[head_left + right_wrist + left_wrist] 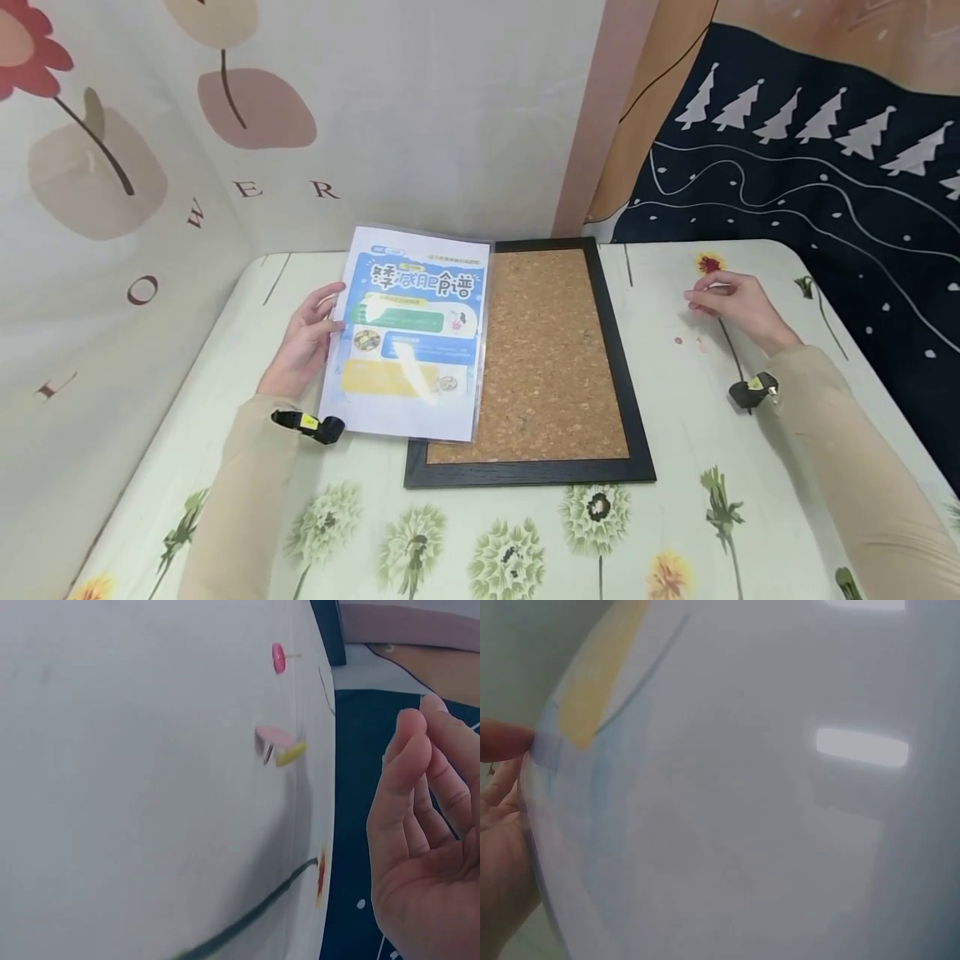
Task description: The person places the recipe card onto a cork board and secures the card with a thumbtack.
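My left hand [300, 346] grips the left edge of a printed sheet [408, 329] in a glossy clear cover. Coloured blocks and Chinese lettering face up on it. Tilted, the sheet overlaps the left side of a black-framed cork board [551, 358]. The left wrist view shows the sheet's bowed surface [727, 825] with thumb and fingers at its edge. Thumb and fingertips come together on my right hand [738, 308], raised over the table; whether a tack is between them I cannot tell. Near it lie a bright pink pushpin [278, 658], a pale pink thumbtack [276, 736] and a yellow one [291, 754].
A flower-printed cloth covers the table [352, 475]. Behind it hangs a pale curtain [450, 125] with printed letters, and at the right a dark blue cloth [825, 183] with white trees. Black wrist cameras [309, 423] sit on both forearms.
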